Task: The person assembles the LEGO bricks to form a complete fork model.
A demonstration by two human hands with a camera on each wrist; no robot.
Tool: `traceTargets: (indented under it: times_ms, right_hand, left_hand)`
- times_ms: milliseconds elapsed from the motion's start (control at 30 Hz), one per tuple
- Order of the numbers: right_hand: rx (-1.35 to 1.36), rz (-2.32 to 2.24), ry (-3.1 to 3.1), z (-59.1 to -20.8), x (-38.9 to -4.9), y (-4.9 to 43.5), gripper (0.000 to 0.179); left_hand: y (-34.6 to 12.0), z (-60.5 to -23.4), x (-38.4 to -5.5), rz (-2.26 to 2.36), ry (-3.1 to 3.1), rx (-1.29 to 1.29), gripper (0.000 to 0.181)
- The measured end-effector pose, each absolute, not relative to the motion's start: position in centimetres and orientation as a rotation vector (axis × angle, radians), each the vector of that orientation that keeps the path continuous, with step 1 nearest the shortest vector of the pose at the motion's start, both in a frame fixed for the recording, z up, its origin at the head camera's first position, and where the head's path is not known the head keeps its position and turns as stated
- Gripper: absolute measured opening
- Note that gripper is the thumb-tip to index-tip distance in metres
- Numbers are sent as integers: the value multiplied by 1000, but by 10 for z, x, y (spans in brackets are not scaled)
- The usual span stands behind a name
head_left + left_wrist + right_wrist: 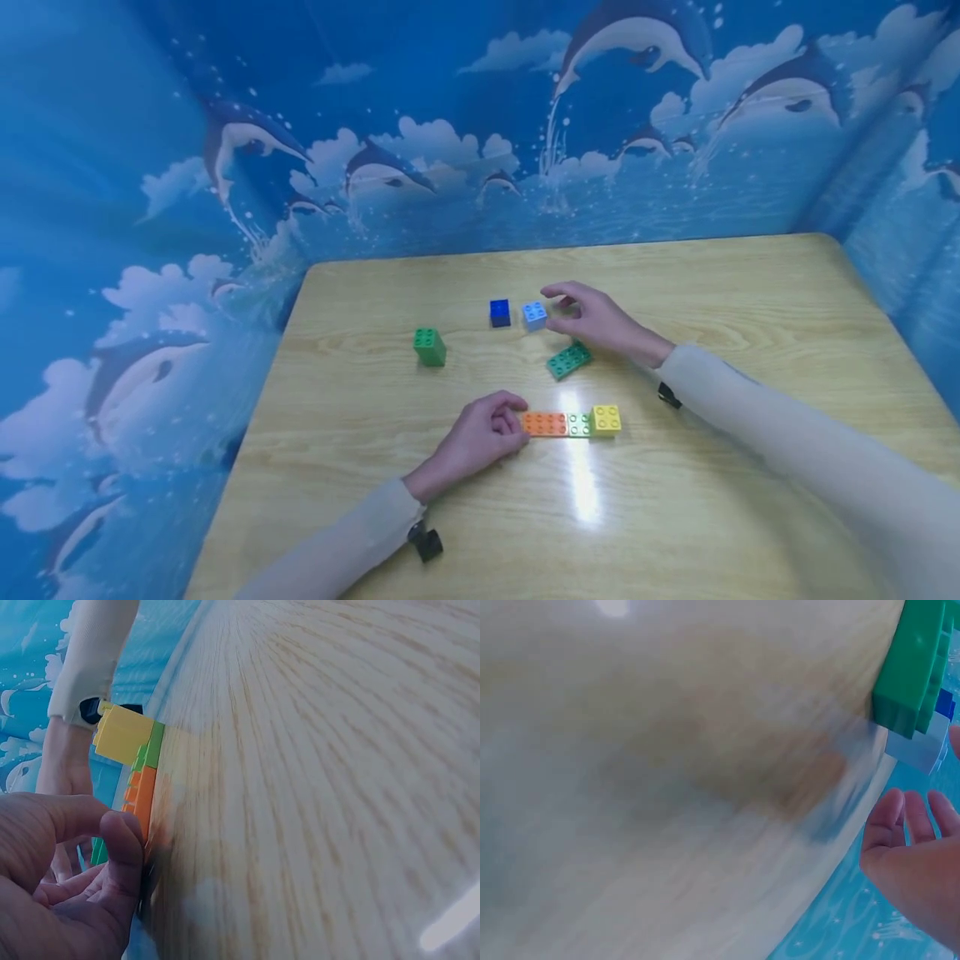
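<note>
My left hand (483, 427) pinches the left end of a flat orange brick (545, 424) between thumb and finger. The orange brick lies in a row with a light green brick (579, 425), and a taller yellow brick (606, 420) sits at the row's right end. In the left wrist view the yellow brick (126, 735) stands on the green one. Farther back, my right hand (596, 317) reaches to a light blue brick (535, 316), thumb and fingers spread at its right side. The right wrist view has the fingertips a little apart from the light blue brick (919, 742).
A dark blue brick (499, 313) stands left of the light blue one. A dark green brick (569, 360) lies just in front of my right hand. A tall green brick (430, 347) stands farther left on the wooden table (345, 367). Dolphin-print curtains (450, 108) surround the table.
</note>
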State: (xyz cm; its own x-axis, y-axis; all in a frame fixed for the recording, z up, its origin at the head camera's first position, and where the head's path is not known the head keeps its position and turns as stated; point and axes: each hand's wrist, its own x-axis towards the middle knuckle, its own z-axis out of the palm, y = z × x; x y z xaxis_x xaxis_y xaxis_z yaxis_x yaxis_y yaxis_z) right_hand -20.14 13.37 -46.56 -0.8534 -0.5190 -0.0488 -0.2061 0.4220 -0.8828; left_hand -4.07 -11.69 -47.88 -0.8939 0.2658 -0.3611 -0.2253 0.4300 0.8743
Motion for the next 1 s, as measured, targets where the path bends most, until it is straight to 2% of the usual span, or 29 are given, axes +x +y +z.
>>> traceTargets:
  times_ms: [233,567,1000]
  right_hand:
    - [-664,-1351,2377,-466,-210,125,56]
    - [-546,-1284,2425,-470,-218,119,48]
    - [-462,-1344,2415,-473,-205,123,47]
  left_hand:
    - [-114,-480,-42,1469,2227,40,44]
    - [-114,-479,-45,1466,2242,59,42]
    - [-113,-480,-41,1444,2268,71,40]
